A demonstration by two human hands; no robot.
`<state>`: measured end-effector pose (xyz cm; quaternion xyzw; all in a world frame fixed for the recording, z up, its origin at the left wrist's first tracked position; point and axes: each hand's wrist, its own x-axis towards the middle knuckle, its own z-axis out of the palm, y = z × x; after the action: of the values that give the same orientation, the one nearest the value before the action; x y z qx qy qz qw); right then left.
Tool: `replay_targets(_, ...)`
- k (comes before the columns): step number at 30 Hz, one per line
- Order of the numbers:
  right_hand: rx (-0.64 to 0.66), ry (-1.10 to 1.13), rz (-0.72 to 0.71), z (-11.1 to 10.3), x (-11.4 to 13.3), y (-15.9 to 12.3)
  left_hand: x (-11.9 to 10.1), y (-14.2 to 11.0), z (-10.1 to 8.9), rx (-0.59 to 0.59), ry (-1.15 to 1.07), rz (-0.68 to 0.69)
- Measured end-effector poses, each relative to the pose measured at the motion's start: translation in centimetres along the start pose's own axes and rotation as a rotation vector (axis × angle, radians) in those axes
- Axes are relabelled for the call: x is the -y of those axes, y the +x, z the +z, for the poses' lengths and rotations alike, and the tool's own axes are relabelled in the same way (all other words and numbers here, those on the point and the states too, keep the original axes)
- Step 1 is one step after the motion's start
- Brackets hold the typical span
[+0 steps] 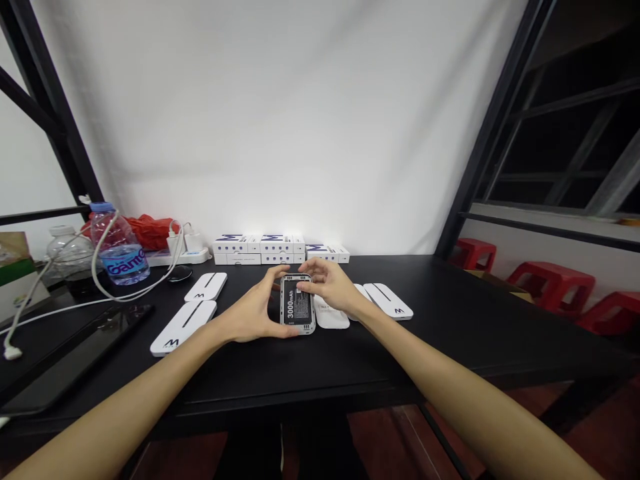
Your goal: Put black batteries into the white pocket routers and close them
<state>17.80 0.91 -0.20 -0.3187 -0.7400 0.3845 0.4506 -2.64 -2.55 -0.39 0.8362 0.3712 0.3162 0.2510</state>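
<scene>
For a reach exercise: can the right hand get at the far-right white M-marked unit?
Probably yes. The right hand is on the 3000mAh device, and the unit lies just past its wrist, with nothing tall between, though it would likely let go first.

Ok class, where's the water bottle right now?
In the head view, the water bottle stands toward the left of the black table, beside the power strip and a clear jar.

A white backdrop (280,120) with soft creases rises behind the black bench (450,320), between black metal posts (493,127). To the right, a dark barred window (565,147) sits above three red plastic stools (553,283) lined along a white wall (550,233), over a reddish-brown floor (380,447).
</scene>
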Motion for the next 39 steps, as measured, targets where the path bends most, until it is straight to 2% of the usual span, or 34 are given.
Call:
replay_targets(3,-0.007,-0.077,-0.099,0.1,0.2,-0.1,-0.5,0.3,0.1,0.000,-0.152,-0.130)
replay_targets(5,-0.065,-0.243,-0.083,0.0,0.4,-0.1,-0.7,0.6,0.2,-0.020,-0.287,-0.195)
replay_targets(8,-0.136,-0.679,0.049,-0.4,0.4,-0.3,-0.3,1.2,0.2,-0.188,-0.479,-0.319)
replay_targets(11,-0.051,-0.949,0.141,-0.4,-0.1,-0.5,0.6,1.5,0.0,-0.386,-0.539,-0.410)
replay_targets(13,0.035,-0.954,0.121,0.0,-0.4,-0.7,1.3,1.6,-0.1,-0.455,-0.526,-0.439)
replay_targets(16,0.137,-0.890,-0.006,1.0,-0.3,-0.9,1.8,1.6,-0.3,-0.514,-0.507,-0.428)
replay_targets(19,0.116,-0.907,-0.073,1.6,-0.1,-1.1,1.7,1.5,-0.4,-0.556,-0.529,-0.385)
replay_targets(23,0.109,-0.946,0.034,1.5,0.0,-1.2,1.1,1.5,-0.5,-0.577,-0.552,-0.386)
replay_targets(26,0.062,-0.934,0.029,1.2,0.1,-1.0,0.9,1.5,-0.4,-0.566,-0.584,-0.428)
replay_targets(28,-0.038,-0.894,0.002,1.0,0.5,-0.8,1.0,1.6,-0.3,-0.548,-0.603,-0.472)
replay_targets(30,-0.195,-0.756,-0.028,0.8,1.0,-0.4,1.2,1.6,-0.2,-0.525,-0.628,-0.499)
replay_targets(32,-0.352,-0.505,-0.046,0.5,1.3,-0.1,1.5,1.7,0.0,-0.486,-0.672,-0.506)
replay_targets(33,-0.391,-0.341,-0.039,0.5,1.4,0.1,1.5,1.7,0.1,-0.464,-0.697,-0.510)
replay_targets(34,-0.390,-0.166,-0.017,0.5,1.3,0.2,1.6,1.7,0.2,-0.442,-0.722,-0.515)
replay_targets(36,-0.308,0.129,0.064,0.7,0.9,0.3,1.4,1.7,0.4,-0.386,-0.767,-0.518)
replay_targets(37,-0.261,0.215,0.112,0.9,0.5,0.4,1.3,1.6,0.5,-0.361,-0.782,-0.510)
replay_targets(39,-0.212,0.236,0.179,1.4,-0.2,0.3,0.8,1.5,0.6,-0.314,-0.797,-0.472)
